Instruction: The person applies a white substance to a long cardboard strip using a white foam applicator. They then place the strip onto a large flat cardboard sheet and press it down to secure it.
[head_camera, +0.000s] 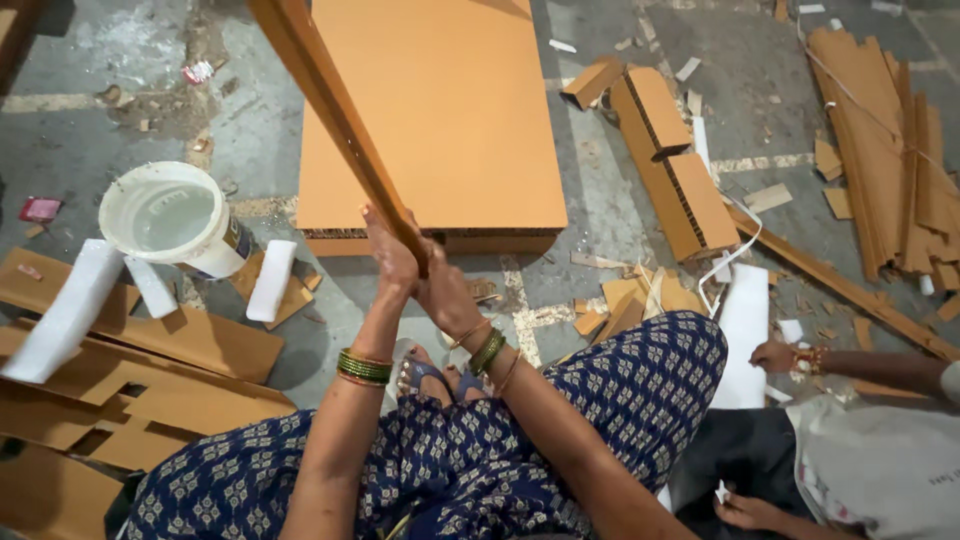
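Note:
Both my hands grip the near end of a long brown cardboard strip (330, 100) that slants up and away to the upper left. My left hand (390, 255) wraps it from the left, and my right hand (445, 295) presses it from the right, just below. Green bangles sit on both wrists. Beyond the strip lies a thick stack of large orange-brown cardboard sheets (470, 130) on the grey floor. My knees, in blue patterned cloth, frame the bottom of the view, with my sandalled foot between them.
A white plastic bucket (170, 220) stands at left beside white foam pieces (270, 280) and cut cardboard sheets (150, 390). Honeycomb cardboard blocks (670, 160) and scrap strips (890, 150) lie at right. Another person's hands (775, 355) rest on a white sheet at lower right.

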